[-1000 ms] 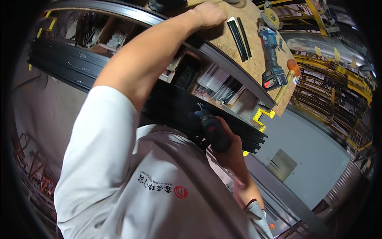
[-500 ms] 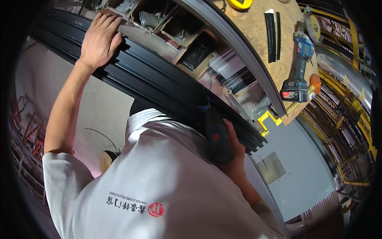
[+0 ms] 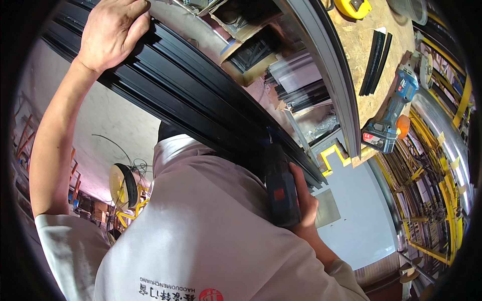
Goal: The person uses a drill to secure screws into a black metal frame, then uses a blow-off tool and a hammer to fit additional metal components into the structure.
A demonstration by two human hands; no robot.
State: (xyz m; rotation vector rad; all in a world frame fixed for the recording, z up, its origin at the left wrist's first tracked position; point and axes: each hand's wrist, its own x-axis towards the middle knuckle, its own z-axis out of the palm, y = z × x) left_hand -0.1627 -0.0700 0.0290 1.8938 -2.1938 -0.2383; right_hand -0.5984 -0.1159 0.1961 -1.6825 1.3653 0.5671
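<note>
The person is bending over a long black metal profile (image 3: 201, 100), a ribbed rail that is running slantwise from the upper left down to the middle of the view, just in front of the near edge of the wooden surface (image 3: 361, 75). The left hand (image 3: 111, 31) is lying flat on the upper end of the rail, fingers curled over its far edge, a steadying grip that is pressing it down rather than lifting it. The right hand (image 3: 304, 200) is wrapped tight around the handle of a dark cordless drill (image 3: 278, 185), whose nose is pointing up into the lower end of the rail; whether the bit is touching the metal I cannot tell, since the body of the tool is hiding it.

On the surface, near its right edge, a blue cordless tool (image 3: 389, 120) is lying by two black strips (image 3: 376, 60), with a yellow tape measure (image 3: 354, 7) at the far corner.

It looks to me as if a hole or a screw is being driven at the rail's lower end. The next move would call for holding the drill square to the rail while the left hand is stopping it from sliding or twisting.
</note>
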